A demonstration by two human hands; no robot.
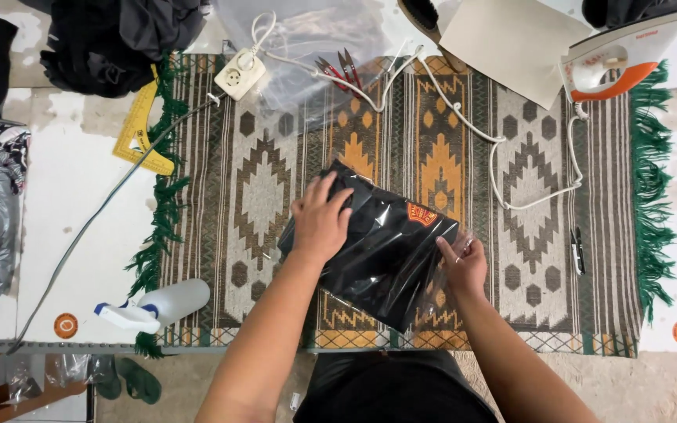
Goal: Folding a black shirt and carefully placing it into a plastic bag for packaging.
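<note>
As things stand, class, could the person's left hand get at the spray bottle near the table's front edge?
Probably yes. The spray bottle lies in the open on the rug's corner, nothing over it, but the left hand presses on the bagged black garment and would have to let go.

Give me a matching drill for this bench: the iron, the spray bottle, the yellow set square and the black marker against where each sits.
Things:
1. white and orange clothes iron
2. white plastic spray bottle with blue trigger
3. yellow plastic set square
4. black marker pen

Places:
A. near left, at the patterned woven rug's fringe
B. far right corner
C. right part of the rug
D. far left, beside dark cloth

Pairs: 1-B, 2-A, 3-D, 4-C
</note>
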